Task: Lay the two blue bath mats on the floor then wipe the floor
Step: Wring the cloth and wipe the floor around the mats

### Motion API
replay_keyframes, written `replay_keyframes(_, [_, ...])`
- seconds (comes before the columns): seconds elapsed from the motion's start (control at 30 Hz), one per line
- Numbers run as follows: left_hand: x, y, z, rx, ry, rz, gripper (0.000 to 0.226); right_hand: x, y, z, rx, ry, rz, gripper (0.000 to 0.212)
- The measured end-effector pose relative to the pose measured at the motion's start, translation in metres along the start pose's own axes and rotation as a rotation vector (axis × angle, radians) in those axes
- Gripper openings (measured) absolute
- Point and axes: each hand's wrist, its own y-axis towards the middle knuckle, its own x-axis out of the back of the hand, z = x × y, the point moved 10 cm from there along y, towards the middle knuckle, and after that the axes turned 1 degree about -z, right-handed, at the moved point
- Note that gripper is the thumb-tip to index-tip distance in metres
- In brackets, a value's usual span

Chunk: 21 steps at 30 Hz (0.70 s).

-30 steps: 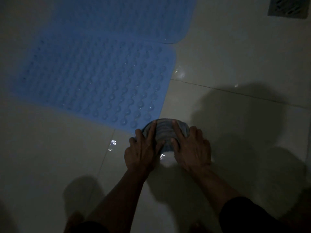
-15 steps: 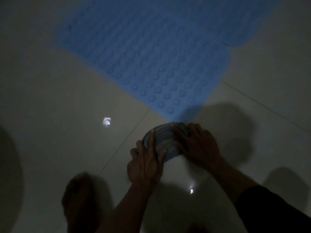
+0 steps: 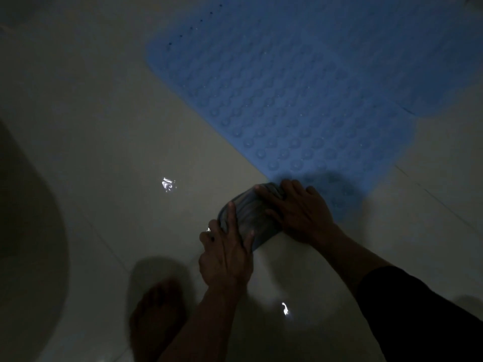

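Two blue bath mats lie flat on the pale tiled floor (image 3: 104, 142). The nearer mat (image 3: 282, 100) has rows of round bumps; the second mat (image 3: 431, 56) overlaps it at the upper right. A grey striped cloth (image 3: 249, 218) is bunched on the floor just at the nearer mat's front corner. My left hand (image 3: 226, 257) presses on the cloth's near left part with straight fingers. My right hand (image 3: 298, 212) presses flat on its right side, fingers spread over the far edge.
My bare foot (image 3: 156, 317) stands on the tiles at the lower left of my hands. Wet spots glint on the floor (image 3: 167, 184) left of the cloth and near my forearms. A dark curved shape (image 3: 23, 231) fills the left edge.
Both hands have slid the cloth along the floor by the mat's corner. My view has swung left, so the mats now sit at the upper right and my foot shows.
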Motion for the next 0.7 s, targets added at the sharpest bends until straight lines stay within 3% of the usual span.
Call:
replay_keyframes(0.3, [0.028, 0.066, 0.026, 0.069, -0.091, 0.07, 0.074, 0.015, 0.077, 0.021, 0.003, -0.009, 0.06, 0.055])
replay_keyframes(0.7, [0.059, 0.148, 0.045, 0.092, -0.176, 0.009, 0.075, 0.025, 0.165, 0.036, -0.026, -0.192, 0.154, 0.068])
